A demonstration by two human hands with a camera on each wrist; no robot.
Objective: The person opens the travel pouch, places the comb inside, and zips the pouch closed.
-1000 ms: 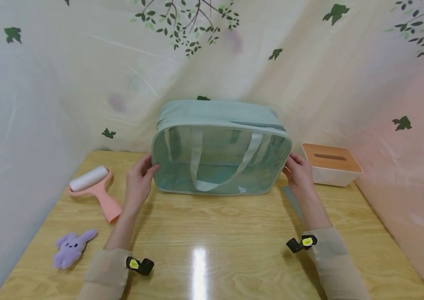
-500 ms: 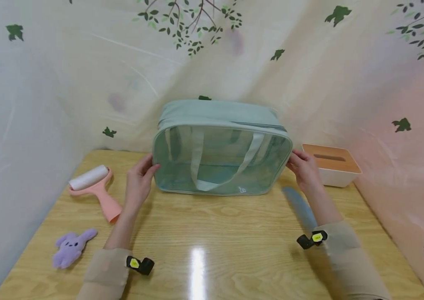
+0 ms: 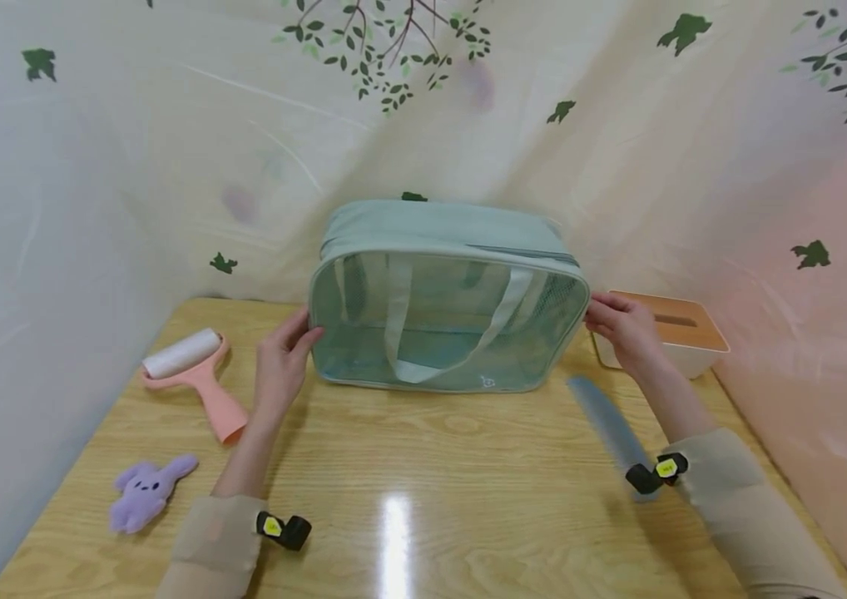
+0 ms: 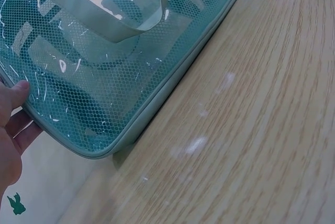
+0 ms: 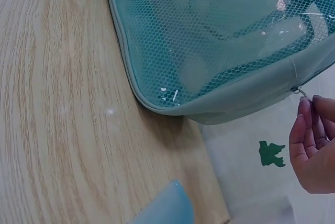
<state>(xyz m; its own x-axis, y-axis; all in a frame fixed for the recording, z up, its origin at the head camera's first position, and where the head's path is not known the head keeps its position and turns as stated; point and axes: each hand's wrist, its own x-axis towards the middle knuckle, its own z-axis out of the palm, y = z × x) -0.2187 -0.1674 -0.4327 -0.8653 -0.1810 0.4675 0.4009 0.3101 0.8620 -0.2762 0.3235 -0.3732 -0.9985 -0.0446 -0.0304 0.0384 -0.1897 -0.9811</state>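
Left hand (image 3: 281,359) grips the bag (image 3: 448,312) at nine o'clock, right hand (image 3: 627,331) pinches the zip pull (image 5: 303,92) at three, so yanking hard could tip it imo.

No text is legible on the bag (image 3: 446,324) or yellow labels (image 3: 272,526).

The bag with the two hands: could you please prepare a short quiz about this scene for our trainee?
1. What does the right hand pinch?
A) a strap
B) the zip pull
C) the box

2. True or false: the left hand lies flat on the table.

3. Fill in: in the head view, two things lie on the table left of the left hand: the plush and the ____.

Key: 1. B; 2. False, it holds the side of the bag; 3. roller.
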